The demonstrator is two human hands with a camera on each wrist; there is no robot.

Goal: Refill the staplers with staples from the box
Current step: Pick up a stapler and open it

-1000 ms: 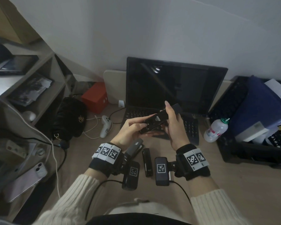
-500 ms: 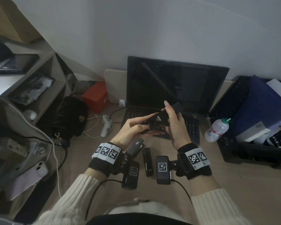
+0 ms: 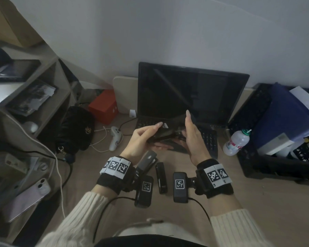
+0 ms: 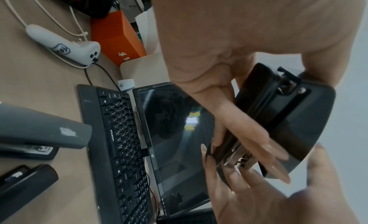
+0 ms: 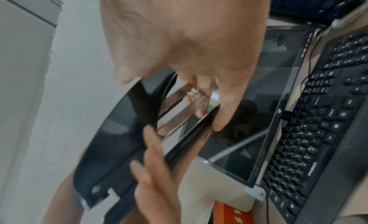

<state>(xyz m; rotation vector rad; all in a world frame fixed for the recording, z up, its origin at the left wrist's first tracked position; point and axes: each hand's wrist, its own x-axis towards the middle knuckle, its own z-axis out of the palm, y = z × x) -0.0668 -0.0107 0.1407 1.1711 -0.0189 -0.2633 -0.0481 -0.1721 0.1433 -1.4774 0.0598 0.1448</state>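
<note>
The desk [image 3: 257,202] runs wall to wall, with a dark monitor [image 3: 191,93] at twelve o'clock and a keyboard [image 3: 210,139] lying in front of it. Two more staplers wait close to the person at six o'clock: a grey one [image 3: 147,160] and a smaller black one [image 3: 161,177] just beside it. I can't make out a staple box for certain from here. Held up in front of the monitor is the stapler [image 3: 165,133] being worked on, its black lid swung clear of the metal channel. The left hand [image 3: 141,139] pinches its rear end, thumb on top and fingers beneath. The right hand [image 3: 192,138] grips the front end, fingers wrapped along the rail, forefinger standing straight up. My guess is she is opening it fully for loading. To do that well I'd keep the left hand firm on the base, swing the lid right back past the spring, and hold the channel level and facing up, so a strip drops in flat without jamming.
</note>
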